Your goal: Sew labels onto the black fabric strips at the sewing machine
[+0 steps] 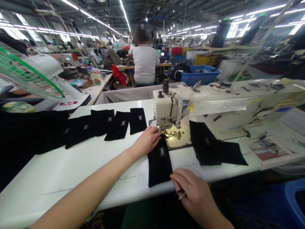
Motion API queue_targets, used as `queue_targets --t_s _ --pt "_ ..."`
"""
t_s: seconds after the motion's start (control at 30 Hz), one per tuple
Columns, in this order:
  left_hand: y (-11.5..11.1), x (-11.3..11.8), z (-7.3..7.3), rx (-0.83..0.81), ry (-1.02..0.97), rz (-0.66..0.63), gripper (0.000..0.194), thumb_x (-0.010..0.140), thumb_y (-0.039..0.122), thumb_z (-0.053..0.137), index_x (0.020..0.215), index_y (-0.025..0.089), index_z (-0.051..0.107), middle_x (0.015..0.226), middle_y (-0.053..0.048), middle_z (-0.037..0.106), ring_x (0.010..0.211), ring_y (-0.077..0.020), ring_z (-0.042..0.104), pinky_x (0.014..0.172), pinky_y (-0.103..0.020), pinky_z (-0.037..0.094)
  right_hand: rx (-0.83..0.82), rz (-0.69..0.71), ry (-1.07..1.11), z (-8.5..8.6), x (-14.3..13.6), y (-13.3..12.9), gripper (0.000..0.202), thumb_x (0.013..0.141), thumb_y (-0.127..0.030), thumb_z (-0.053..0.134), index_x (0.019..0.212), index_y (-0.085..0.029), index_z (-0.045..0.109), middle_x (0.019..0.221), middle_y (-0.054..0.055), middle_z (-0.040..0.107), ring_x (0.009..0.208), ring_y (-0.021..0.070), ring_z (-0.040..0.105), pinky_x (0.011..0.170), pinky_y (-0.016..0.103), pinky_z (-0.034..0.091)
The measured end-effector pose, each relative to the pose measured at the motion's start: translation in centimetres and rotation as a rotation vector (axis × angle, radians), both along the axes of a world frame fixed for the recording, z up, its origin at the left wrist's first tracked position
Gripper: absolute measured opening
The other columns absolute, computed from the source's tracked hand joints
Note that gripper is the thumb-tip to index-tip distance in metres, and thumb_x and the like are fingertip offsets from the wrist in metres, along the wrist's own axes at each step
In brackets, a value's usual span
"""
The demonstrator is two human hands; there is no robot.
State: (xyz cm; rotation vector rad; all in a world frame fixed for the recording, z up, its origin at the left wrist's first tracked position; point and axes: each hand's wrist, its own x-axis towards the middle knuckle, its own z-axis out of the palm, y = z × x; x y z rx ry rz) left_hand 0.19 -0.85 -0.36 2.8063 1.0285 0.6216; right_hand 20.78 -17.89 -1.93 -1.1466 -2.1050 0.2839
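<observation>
A black fabric piece [159,168] with a small dark label [162,151] lies on the sewing table, its far end by the needle of the sewing machine [164,106]. My left hand [150,140] is closed on its far left edge, fingertips close to the presser foot [169,133]. At the near right corner, my right hand [190,186] pinches the fabric between thumb and finger. A thin metallic tool [182,196] pokes out from under the right fingers; its kind is hidden.
Several labelled black pieces [118,126] lie in a row leftward, beside a dark cloth heap [21,136]. More black pieces [207,143] rest right of the needle, near a small tray [268,149]. A fan [45,68] stands at left. A person [145,63] sits ahead.
</observation>
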Motion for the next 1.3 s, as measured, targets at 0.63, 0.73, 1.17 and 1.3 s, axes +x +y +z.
queue_targets --t_s 0.63,0.73,1.17,1.3 --pt "-11.3 -0.7 2.0 -0.019 0.041 -0.331 0.026 0.098 0.022 0.05 0.118 0.012 0.064 0.115 -0.013 0.069 0.107 -0.0256 0.062 0.09 -0.038 0.059 0.084 0.031 -0.167 -0.4 1.2 -0.8 0.041 0.088 -0.001 0.043 0.122 -0.012 0.062 0.114 0.012 0.069 0.089 0.0218 0.064 0.066 0.03 0.051" --pt "-12.3 -1.1 1.8 0.024 0.031 -0.339 0.033 0.097 0.018 0.049 0.127 0.008 0.059 0.123 -0.015 0.067 0.118 -0.0284 0.059 0.095 -0.04 0.058 0.07 0.04 -0.164 -0.2 1.2 -0.7 0.042 0.086 0.0 0.043 0.12 -0.013 0.062 0.113 0.012 0.069 0.088 0.0217 0.064 0.065 0.03 0.05" --pt "-10.7 -0.8 2.2 -0.014 0.049 -0.319 0.028 0.099 0.021 0.048 0.121 0.012 0.063 0.117 -0.014 0.067 0.115 -0.0277 0.061 0.094 -0.041 0.059 -0.099 0.03 -0.143 0.7 0.6 1.1 0.033 0.079 0.001 0.051 0.103 -0.018 0.064 0.104 0.007 0.067 0.087 0.0223 0.059 0.067 0.032 0.044" --pt "-9.9 -0.9 2.1 0.005 0.039 -0.306 0.027 0.099 0.023 0.049 0.12 0.013 0.064 0.117 -0.014 0.067 0.115 -0.0271 0.061 0.095 -0.041 0.058 -0.105 0.012 -0.17 0.9 0.5 2.0 0.036 0.076 0.002 0.052 0.104 -0.018 0.064 0.105 0.006 0.066 0.089 0.0225 0.058 0.068 0.032 0.044"
